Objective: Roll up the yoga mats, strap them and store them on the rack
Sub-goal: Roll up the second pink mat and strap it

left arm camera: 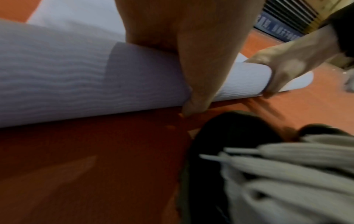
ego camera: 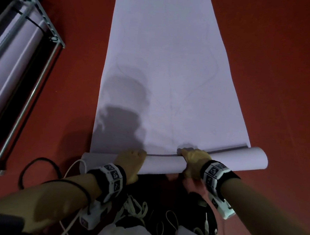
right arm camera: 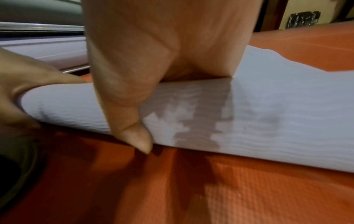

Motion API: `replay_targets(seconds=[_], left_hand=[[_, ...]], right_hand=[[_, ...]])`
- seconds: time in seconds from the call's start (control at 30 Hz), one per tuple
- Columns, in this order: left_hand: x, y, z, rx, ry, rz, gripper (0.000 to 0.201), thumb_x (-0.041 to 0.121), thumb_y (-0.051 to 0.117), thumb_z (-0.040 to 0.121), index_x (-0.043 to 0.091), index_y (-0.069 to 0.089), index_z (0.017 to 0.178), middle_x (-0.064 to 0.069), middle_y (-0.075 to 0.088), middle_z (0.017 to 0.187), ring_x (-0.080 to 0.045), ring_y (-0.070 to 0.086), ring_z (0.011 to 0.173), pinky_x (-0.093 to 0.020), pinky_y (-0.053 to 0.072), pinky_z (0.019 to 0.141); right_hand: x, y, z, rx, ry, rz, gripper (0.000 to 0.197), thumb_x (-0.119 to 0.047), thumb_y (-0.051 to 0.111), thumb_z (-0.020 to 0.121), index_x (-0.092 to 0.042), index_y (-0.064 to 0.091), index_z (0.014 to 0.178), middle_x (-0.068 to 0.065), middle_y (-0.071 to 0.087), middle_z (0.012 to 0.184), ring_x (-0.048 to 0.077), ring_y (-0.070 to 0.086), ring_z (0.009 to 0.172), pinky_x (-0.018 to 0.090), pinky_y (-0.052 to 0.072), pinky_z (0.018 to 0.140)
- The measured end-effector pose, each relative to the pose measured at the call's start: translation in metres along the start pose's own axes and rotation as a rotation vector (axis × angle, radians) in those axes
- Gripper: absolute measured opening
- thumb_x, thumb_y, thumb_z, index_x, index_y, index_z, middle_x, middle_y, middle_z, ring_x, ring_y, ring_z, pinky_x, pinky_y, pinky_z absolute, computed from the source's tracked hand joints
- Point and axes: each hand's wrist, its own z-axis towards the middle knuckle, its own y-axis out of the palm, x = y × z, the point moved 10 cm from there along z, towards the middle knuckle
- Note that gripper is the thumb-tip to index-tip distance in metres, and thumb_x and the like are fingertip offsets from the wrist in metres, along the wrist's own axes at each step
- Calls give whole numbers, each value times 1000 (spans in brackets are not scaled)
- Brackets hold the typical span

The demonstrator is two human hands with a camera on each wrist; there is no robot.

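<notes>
Nearest, at the bottom edge of the head view, lie the person's pale grey trouser knees (ego camera: pixel 125 233) and a tangle of white cords (ego camera: pixel 136 209), with a black cable (ego camera: pixel 38 166) looping over the red textured floor (ego camera: pixel 279 88) to the left. Just beyond, both forearms carry black-and-white wrist camera bands (ego camera: pixel 113 178) and reach forward to the rolled near end of the pale lilac foam yoga mat (ego camera: pixel 162 72), which lies on the floor straight ahead. The left hand (ego camera: pixel 130 164) curls over the roll (ego camera: pixel 164 165) left of its middle, thumb down its near side and fingers over the top (the wrist view shows the thumb tip at the floor line). The right hand (ego camera: pixel 195 162) grips the roll right of its middle in the same way, thumb (right arm camera: pixel 132 121) pressed down the near face and fingers wrapped over the far side. The roll is thin, and its right end sits a little farther away than its left. Past the hands the mat stretches flat into the distance. At the far left stands a grey metal rack (ego camera: pixel 46 18), with another lilac rolled mat (ego camera: pixel 14 59), bound by a dark strap (ego camera: pixel 32 21), lying on it.
</notes>
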Motion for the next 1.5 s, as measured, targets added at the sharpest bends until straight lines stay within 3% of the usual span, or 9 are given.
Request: replay_targets(seconds=[0.17,0.33,0.47,0.63,0.8,0.97,1.13,1.3,1.5], left_hand=[[-8,3,14,-39,24,-44,80,38,67,76,15,29,144,-8,41,143,-30,42,125,-37,40,100],[-11,11,28,-199,77,-147,84,39,71,74,17,30,144,-9,37,146,-29,42,129,-39,39,105],[-20,3,38,-309,47,-354,74,17,75,72,14,42,138,-7,49,137,-26,51,120,-34,45,98],[-15,-2,38,-313,75,-292,70,14,74,74,10,40,136,-13,42,139,-29,47,122,-32,45,97],[-13,-34,27,1,277,-98,72,41,73,69,9,42,126,-11,36,130,-30,41,120,-35,39,99],[-15,-56,8,117,259,-67,79,39,67,75,11,33,140,-9,37,141,-27,44,124,-32,38,97],[-9,-45,-6,138,147,53,94,55,57,79,10,15,150,-13,33,145,-34,44,122,-40,39,97],[-16,-32,5,129,47,117,109,44,79,35,15,37,132,-10,64,113,-27,65,78,-34,52,58],[-17,-47,24,80,87,71,97,19,72,72,17,13,149,-11,23,151,-32,43,127,-39,41,97]], right_hand=[[11,5,8,-93,62,69,65,-42,75,69,-29,44,125,-2,59,117,23,61,104,26,41,76],[6,-6,-5,82,48,-48,83,-50,71,68,-16,33,134,8,48,131,32,48,119,43,37,97],[4,-21,-18,260,37,-133,91,-59,80,27,-19,46,101,9,59,93,31,60,76,44,50,63],[5,-4,-15,247,56,-89,98,-36,90,22,-16,55,112,6,68,94,29,62,71,37,54,61],[10,-11,-7,112,50,-48,85,-45,68,71,-22,36,145,4,49,136,31,52,114,39,46,98],[12,-38,-1,79,51,84,82,-48,51,64,-34,41,143,-1,57,135,25,56,121,31,46,100],[17,-53,4,50,114,101,56,-37,64,80,-29,48,133,2,62,129,24,57,120,25,41,96],[20,-48,8,9,153,115,53,-40,63,82,-19,44,127,7,62,124,29,58,114,27,42,89],[17,-41,0,165,170,-110,95,-65,71,57,-13,47,133,6,54,121,30,52,110,46,41,92]])
